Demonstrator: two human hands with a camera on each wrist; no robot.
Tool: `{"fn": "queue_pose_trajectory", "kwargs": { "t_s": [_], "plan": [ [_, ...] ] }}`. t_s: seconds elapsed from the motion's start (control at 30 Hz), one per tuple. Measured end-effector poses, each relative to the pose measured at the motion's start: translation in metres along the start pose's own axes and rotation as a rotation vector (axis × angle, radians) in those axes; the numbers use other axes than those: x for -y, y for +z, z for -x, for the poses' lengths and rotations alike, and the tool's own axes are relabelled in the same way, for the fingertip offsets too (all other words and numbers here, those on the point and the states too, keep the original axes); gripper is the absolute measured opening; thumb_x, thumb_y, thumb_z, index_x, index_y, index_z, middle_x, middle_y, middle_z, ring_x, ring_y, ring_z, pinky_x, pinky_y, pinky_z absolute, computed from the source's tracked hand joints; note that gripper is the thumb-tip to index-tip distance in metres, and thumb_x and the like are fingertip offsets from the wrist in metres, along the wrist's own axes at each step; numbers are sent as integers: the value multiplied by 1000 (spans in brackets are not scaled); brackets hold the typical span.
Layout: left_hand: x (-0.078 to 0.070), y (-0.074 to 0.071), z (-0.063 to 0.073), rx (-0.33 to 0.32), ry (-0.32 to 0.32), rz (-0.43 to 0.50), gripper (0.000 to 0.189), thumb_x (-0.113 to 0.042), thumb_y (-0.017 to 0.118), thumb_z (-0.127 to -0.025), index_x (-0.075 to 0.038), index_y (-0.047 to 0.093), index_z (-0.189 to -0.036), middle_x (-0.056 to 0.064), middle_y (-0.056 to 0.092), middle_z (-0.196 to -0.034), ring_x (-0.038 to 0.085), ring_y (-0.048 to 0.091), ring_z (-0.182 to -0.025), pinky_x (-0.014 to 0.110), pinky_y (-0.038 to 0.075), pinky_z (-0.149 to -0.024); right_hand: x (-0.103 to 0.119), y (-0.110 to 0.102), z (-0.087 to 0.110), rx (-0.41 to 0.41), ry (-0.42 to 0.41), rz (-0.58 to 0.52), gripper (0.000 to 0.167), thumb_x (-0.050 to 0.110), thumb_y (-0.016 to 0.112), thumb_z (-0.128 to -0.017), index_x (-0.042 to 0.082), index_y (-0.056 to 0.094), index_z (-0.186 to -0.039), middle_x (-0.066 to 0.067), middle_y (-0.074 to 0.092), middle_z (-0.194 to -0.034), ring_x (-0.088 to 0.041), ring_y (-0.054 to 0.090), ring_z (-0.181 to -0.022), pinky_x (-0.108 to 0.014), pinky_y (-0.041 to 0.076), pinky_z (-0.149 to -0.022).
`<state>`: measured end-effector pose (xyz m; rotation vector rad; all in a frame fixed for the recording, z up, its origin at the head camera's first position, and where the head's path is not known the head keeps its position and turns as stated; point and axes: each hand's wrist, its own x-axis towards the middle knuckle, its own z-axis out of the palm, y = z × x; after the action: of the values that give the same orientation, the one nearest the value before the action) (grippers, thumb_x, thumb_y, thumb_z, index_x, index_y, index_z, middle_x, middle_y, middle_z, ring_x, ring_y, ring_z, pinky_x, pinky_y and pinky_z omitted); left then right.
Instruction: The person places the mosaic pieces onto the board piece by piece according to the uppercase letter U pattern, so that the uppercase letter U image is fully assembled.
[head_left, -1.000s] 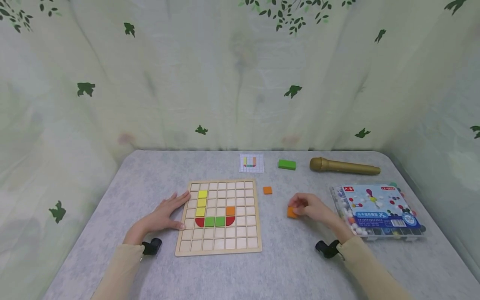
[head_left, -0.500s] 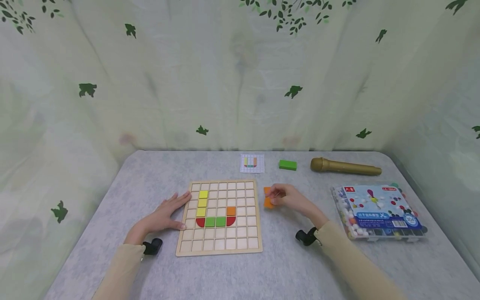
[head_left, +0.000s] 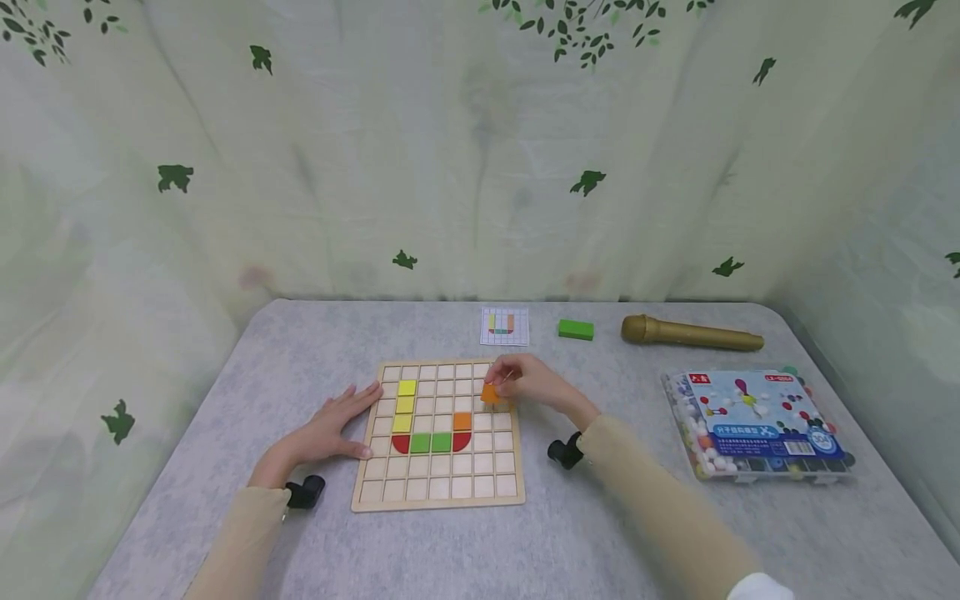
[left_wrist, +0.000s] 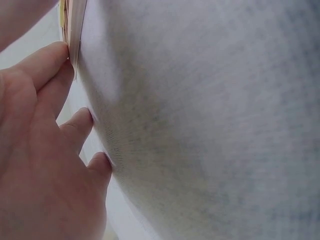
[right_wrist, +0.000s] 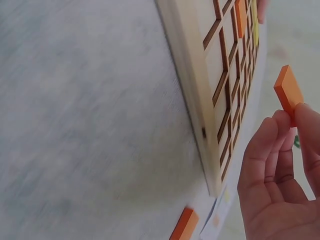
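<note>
My right hand pinches an orange square tile over the upper right of the wooden grid board. In the right wrist view the held tile stands tilted between thumb and fingertips, raised above the board's grid. My left hand lies with spread fingers at the board's left edge, touching its frame. On the board, yellow tiles run down to a red rounded piece, then green tiles, another red piece and an orange tile above it.
Another orange tile lies on the table beside the board, hidden by my right hand in the head view. A pattern card, a green block and a gold microphone lie behind. A plastic case of colored balls sits right.
My right hand has carried the orange tile leftward from the table, past the other loose orange tile, to above the board. My left hand has stayed at the board's edge.
</note>
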<state>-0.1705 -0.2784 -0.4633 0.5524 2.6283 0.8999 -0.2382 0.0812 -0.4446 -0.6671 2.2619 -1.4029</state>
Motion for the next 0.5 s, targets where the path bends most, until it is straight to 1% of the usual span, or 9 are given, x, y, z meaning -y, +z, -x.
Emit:
{"fn": "queue_pose_trajectory", "kwargs": {
  "t_s": [0.13, 0.23, 0.37, 0.5],
  "plan": [
    [0, 0, 0, 2, 0, 2, 102, -39, 80, -73, -2, 25, -151, 20, 17, -156, 48, 0, -140, 66, -3, -106, 5, 10, -13, 16, -6, 19, 15, -5, 59, -86, 2, 66, -97, -7, 61, -88, -17, 53, -78, -26, 45, -70],
    [1, 0, 0, 4, 1, 6, 103, -39, 80, -73, -2, 24, -151, 20, 17, -156, 48, -1, -140, 66, -3, -106, 8, 16, -20, 31, -8, 13, 15, -6, 59, -85, 1, 66, -96, -9, 62, -87, -16, 53, -76, -25, 46, -69],
    [1, 1, 0, 3, 2, 5, 102, -40, 80, -74, -2, 24, -151, 20, 17, -156, 48, -1, -140, 66, -3, -106, 11, 23, -27, 60, 12, -7, 14, -7, 60, -84, -1, 66, -95, -10, 61, -84, -14, 52, -71, -25, 47, -62],
    [2, 1, 0, 1, 8, 6, 102, -40, 80, -74, -2, 24, -151, 20, 16, -156, 48, -1, -140, 66, -3, -106, 13, 30, -31, 73, 48, 18, 14, -8, 60, -84, 0, 67, -93, -7, 59, -79, -14, 50, -65, -23, 45, -55]
  ]
}}
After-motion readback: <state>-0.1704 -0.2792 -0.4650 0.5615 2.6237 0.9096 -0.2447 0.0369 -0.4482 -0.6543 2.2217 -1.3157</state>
